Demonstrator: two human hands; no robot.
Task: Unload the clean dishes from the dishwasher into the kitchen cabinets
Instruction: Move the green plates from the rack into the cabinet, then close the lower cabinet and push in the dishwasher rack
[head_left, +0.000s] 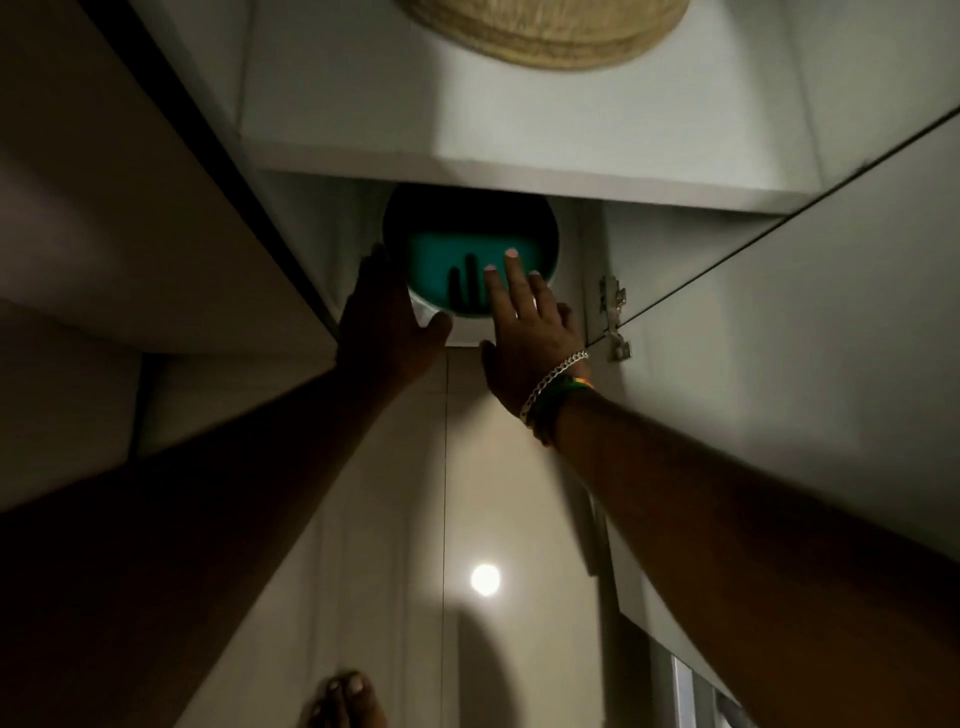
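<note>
A round teal plate (441, 254) with a pale rim lies on the lower shelf inside an open cabinet, partly hidden under the shelf above (519, 176). My left hand (387, 322) lies along the plate's left rim, fingers straight and thumb at its near edge. My right hand (530, 332), with bracelets on the wrist, reaches in with straight fingers whose tips rest on the plate's near right part. Neither hand is curled round the plate.
A woven straw basket (545, 31) sits on the upper shelf. The open cabinet door (831, 312) stands at the right, its metal hinges (613, 317) close to my right hand. A dark-edged panel (130, 208) flanks the left. My bare foot (345, 701) shows on the glossy floor.
</note>
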